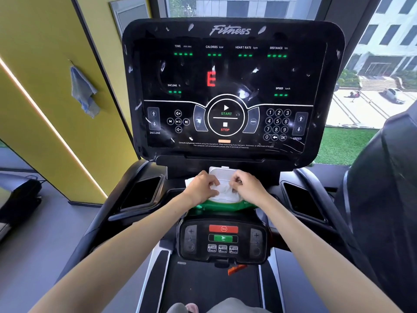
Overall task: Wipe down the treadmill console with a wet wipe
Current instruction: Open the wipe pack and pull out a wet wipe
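The black treadmill console (232, 71) rises in front of me, its glossy screen dotted with white smears and flecks. Below it, on the ledge, lies a green wet wipe pack (223, 204) with its white flip lid (222, 173) standing open. My left hand (202, 186) and my right hand (247, 185) meet over the pack's opening. Both pinch a white wet wipe (222, 190) that sticks out of it. A second white sheet shows behind my left hand.
A small lower control panel (223, 239) with a red stop and green go button sits under the pack. Dark cup recesses (144, 193) flank the ledge on both sides. A blue cloth (83, 91) hangs on the yellow wall at left. A neighbouring machine (388, 188) stands at right.
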Motion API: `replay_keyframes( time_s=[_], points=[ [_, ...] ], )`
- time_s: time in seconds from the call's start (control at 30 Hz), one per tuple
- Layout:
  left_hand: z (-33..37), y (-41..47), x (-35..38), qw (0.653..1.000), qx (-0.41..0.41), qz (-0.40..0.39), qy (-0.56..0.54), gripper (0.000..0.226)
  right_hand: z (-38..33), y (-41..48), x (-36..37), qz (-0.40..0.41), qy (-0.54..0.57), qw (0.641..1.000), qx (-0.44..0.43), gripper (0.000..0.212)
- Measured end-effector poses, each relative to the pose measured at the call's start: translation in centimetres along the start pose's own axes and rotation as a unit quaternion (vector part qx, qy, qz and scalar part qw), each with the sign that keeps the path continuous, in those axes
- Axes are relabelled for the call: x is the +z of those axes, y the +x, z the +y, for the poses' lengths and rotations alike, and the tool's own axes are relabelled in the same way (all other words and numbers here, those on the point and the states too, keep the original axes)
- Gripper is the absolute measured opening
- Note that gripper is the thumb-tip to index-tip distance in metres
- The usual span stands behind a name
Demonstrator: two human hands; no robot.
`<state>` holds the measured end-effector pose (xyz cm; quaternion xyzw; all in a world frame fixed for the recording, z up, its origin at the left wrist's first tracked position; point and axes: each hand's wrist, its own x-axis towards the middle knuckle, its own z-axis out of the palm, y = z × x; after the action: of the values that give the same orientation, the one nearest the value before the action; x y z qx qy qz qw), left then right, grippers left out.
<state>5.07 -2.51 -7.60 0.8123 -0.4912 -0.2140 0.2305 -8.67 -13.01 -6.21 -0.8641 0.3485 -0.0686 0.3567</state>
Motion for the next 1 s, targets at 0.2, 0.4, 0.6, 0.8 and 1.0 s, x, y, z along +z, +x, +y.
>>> replay_keyframes(
  time_s=[0.2,0.4,0.6,0.8,1.0],
  points=[
    [-0.3,0.2,-0.2,1.0,-0.011,0.002,-0.011,0.028,0.1,-0.2,0.3,-0.013,0.19,0.98,0.058,0.012],
    [0.3,0.1,-1.0,0.997,-0.034,-0.061,-0.022,0.036,-2.0,-0.5,0.6,0.088,-0.088,0.987,-0.101,0.011],
    [2.4,-0.7,-0.4,0.982,-0.009,0.092,-0.164,0.014,-2.7,-0.1,-0.8,0.061,0.137,0.985,-0.09,0.006],
    [2.2,-0.5,-0.7,0.949,-0.05,0.085,-0.299,0.012,-0.2,-0.3,-1.0,0.023,0.202,0.979,-0.016,0.01],
    [2.4,0.1,-1.5,0.967,-0.01,0.011,-0.255,0.017,-0.4,-0.1,0.5,0.049,0.148,0.988,-0.018,0.031]
  ],
)
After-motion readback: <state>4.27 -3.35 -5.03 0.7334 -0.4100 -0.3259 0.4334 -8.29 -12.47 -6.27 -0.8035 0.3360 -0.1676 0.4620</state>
